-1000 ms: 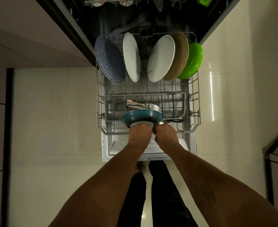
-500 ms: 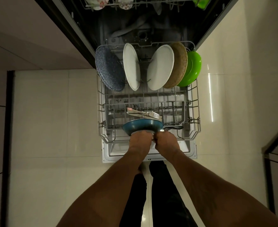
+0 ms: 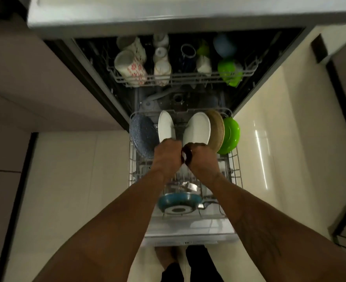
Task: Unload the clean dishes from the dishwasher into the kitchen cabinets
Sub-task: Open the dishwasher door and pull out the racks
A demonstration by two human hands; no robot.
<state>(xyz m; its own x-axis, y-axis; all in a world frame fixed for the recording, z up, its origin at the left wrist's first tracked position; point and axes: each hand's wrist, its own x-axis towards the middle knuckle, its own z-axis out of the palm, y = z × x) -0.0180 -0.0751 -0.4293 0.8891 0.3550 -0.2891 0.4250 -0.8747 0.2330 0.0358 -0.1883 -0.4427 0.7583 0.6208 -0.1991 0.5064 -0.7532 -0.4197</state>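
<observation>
**Both hands meet over the lower rack, in front of the plates**

The left hand (image 3: 167, 153) and the right hand (image 3: 200, 157) are close together above the middle of the lower rack (image 3: 236, 169), knuckles up. The right hand's fingers are curled around a small dark and white object (image 3: 186, 156) at its 9 o'clock side; what it is I cannot tell. The left hand's fingers are curled too, but whether they hold anything is hidden.

Just at 12 o'clock of the hands the plates stand on edge: a speckled blue plate (image 3: 142, 135) at 10 o'clock, then a left white plate (image 3: 165, 127), a right white plate (image 3: 198, 128), a brown plate (image 3: 217, 129) and a green plate (image 3: 231, 135) toward 2 o'clock. At 6 o'clock of the hands, between the forearms, some cutlery (image 3: 186, 186) lies in the rack, and a blue frying pan (image 3: 178, 199) stands at the near edge. Far at 12 o'clock the upper rack (image 3: 178, 77) carries mugs (image 3: 131, 68) and a green cup (image 3: 229, 72).
</observation>
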